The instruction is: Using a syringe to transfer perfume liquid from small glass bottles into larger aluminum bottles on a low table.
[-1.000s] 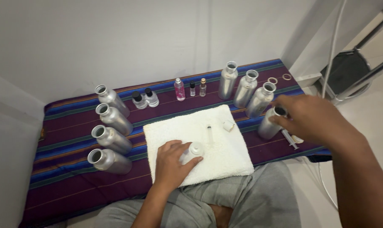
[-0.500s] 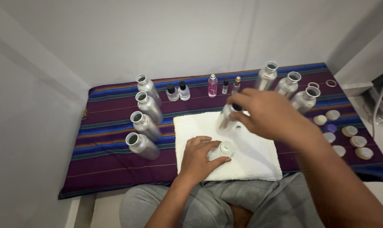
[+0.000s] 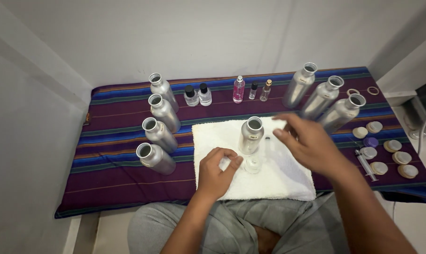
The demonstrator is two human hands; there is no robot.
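Note:
My left hand (image 3: 216,173) rests on the white towel (image 3: 288,181), its thumb and forefinger curled against a small clear glass bottle (image 3: 253,164). Just behind that bottle an open aluminium bottle (image 3: 251,135) stands upright on the towel. My right hand (image 3: 308,142) hovers to the right of the aluminium bottle with its fingers spread, holding nothing and slightly blurred.
A striped purple cloth (image 3: 114,160) covers the low table. Several open aluminium bottles (image 3: 159,134) lie at the left, three more (image 3: 322,96) at the back right. Small perfume vials (image 3: 239,89) line the back. Caps (image 3: 394,146) and a syringe (image 3: 366,164) lie at the right. A white wall stands close on the left.
My right hand carried an aluminium bottle from the right-hand row to the towel, set it behind the small glass bottle and let go. My left hand stayed by the small bottle.

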